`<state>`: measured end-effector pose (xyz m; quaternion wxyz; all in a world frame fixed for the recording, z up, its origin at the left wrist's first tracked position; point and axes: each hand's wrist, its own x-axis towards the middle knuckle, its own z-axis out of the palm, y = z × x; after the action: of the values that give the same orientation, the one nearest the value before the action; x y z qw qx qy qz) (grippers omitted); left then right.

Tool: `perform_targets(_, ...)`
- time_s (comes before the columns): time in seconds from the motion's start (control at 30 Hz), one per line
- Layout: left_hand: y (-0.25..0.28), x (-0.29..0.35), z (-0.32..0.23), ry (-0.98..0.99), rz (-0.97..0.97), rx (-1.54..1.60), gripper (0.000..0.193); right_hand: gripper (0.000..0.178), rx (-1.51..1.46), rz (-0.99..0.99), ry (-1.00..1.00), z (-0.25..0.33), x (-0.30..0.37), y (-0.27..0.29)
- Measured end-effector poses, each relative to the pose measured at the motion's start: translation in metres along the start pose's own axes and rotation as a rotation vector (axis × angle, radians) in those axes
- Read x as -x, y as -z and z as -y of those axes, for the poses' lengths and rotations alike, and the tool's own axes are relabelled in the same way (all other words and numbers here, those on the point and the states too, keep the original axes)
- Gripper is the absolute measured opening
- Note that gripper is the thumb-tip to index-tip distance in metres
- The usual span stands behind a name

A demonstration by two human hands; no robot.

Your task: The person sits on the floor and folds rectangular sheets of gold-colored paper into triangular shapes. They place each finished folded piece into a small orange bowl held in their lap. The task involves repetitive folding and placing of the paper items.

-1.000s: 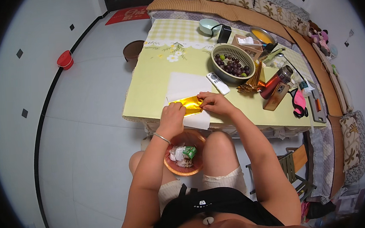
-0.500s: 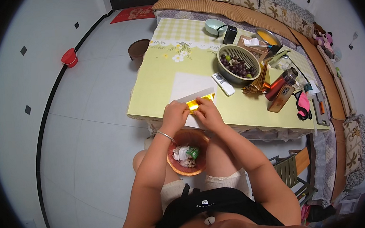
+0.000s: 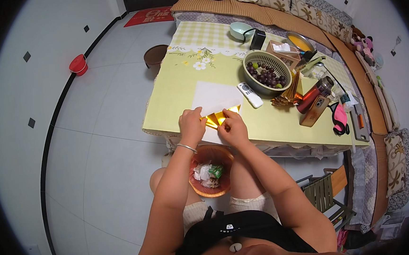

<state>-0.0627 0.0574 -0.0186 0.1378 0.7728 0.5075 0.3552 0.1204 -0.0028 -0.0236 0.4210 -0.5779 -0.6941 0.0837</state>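
Both hands pinch a small sheet of gold foil [image 3: 219, 117] at the near edge of the table [image 3: 173, 87]. The left hand [image 3: 192, 126] has its fingers curled narrow on the foil's left end; the right hand [image 3: 233, 127] closes thumb and fingers over its right part. How each fingertip lies on the sheet cannot be told.

The foil is shiny, metallic yellow, creased into flat angular facets that catch the light. It is partly folded, longer than wide, its long axis running from 9 to 3 o'clock, with one pointed corner toward 2 o'clock. It lies on a white paper [image 3: 214, 97], a flat matte sheet that spreads toward 12 o'clock.

A thin bracelet [image 3: 186, 147] circles the left wrist. At 6 o'clock from the hands, between the knees, sits a round brown bowl [image 3: 201, 190] holding crumpled wrappers. At 2 o'clock from the foil lies a white remote [image 3: 250, 95], slim and oblong, pointing toward 11 o'clock. Just beyond it stands a round slotted plastic basket [image 3: 266, 68] of dark grapes. At 3 o'clock, well apart, are a bundle of gold strips [image 3: 288, 94], a red flask [image 3: 312, 95] lying tilted, and a brown wooden box [image 3: 315, 111]. The table has a smooth pale yellow-green cloth with a checked, flowered far end.
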Motion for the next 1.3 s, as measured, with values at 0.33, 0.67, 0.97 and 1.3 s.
perform_targets(0.33,-0.001,-0.001,-0.002,0.029,0.013,-0.03,0.044,0.039,0.088,0.022,0.088,0.011,-0.002,0.006)
perform_targets(0.67,0.007,-0.001,-0.025,-0.289,-0.208,-0.188,0.017,0.044,0.291,0.087,0.181,0.002,-0.001,-0.003)
perform_targets(0.97,-0.004,0.021,-0.033,-0.134,-0.033,-0.324,0.005,0.045,0.309,0.162,0.199,0.004,-0.004,0.006)
perform_targets(1.3,-0.009,-0.001,-0.032,-0.228,-0.224,-0.341,0.044,0.066,0.37,0.204,0.029,-0.016,-0.042,0.032)
